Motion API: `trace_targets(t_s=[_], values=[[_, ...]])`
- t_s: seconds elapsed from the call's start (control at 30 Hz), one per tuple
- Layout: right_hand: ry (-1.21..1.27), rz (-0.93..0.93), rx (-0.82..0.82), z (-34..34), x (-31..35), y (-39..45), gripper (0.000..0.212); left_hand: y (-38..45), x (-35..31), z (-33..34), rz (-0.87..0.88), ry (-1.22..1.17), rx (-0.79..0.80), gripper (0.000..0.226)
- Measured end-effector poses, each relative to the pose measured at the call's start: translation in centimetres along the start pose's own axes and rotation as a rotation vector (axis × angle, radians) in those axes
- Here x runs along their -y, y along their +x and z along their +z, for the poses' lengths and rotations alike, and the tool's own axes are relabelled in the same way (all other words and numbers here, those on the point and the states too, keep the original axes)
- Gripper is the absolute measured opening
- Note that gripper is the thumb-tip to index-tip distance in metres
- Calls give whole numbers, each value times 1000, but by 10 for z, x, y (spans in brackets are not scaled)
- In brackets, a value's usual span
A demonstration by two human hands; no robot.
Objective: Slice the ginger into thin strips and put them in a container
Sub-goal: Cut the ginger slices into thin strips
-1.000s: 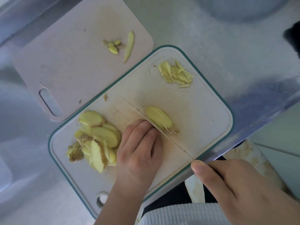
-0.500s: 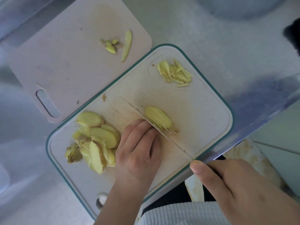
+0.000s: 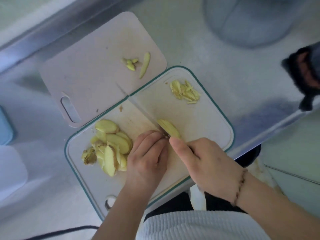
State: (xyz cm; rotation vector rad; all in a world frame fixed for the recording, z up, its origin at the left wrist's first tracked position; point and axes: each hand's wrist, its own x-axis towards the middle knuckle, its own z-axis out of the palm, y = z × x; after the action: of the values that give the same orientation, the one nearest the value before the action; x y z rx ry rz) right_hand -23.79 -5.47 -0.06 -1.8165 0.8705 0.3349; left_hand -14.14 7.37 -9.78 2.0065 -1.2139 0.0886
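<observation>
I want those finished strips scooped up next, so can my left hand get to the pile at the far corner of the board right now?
Probably not directly: the knife blade lies between the left hand and the strip pile.

The head view was lit by soft, cool daylight with a bluish cast over the steel counter (image 3: 216, 54). Broad pale glare washed the upper left and the left edge of the frame. Shadows were faint and diffuse, darkest under the counter's lip at lower right. The whole picture was slightly soft; the knife blade (image 3: 138, 108) was smeared by motion blur. Straight edges bowed toward the corners from the wide-angle lens.
</observation>
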Motion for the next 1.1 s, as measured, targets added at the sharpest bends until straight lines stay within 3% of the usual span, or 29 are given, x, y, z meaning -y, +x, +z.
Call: trace_targets(t_s=[0.07, 0.17, 0.37, 0.5, 0.77, 0.9, 1.0, 1.1], values=[[113, 24, 33, -17, 3, -16, 63, -3, 1, 0, 7, -14, 16, 2], [367, 182, 153, -49, -9, -37, 61, -5, 0, -2, -29, -47, 8, 5], [382, 359, 253, -74, -49, -33, 61, -2, -7, -2, -84, 65, -33, 2], [390, 407, 305, -74, -64, -21, 63, -2, -11, -2, -104, 87, -21, 15], [164, 340, 291, -56, -56, -3, 63, -6, -18, 10, -145, 148, -100, 20], [166, 308, 285, -51, -47, -1, 64, -5, -25, 18, -199, 196, -135, 19], [185, 220, 251, -60, -42, 1, 63, 5, -33, 25, -269, 226, -156, 21], [29, 54, 110, -73, -44, 9, 62, 27, -41, 36, -314, 220, -146, 26]])
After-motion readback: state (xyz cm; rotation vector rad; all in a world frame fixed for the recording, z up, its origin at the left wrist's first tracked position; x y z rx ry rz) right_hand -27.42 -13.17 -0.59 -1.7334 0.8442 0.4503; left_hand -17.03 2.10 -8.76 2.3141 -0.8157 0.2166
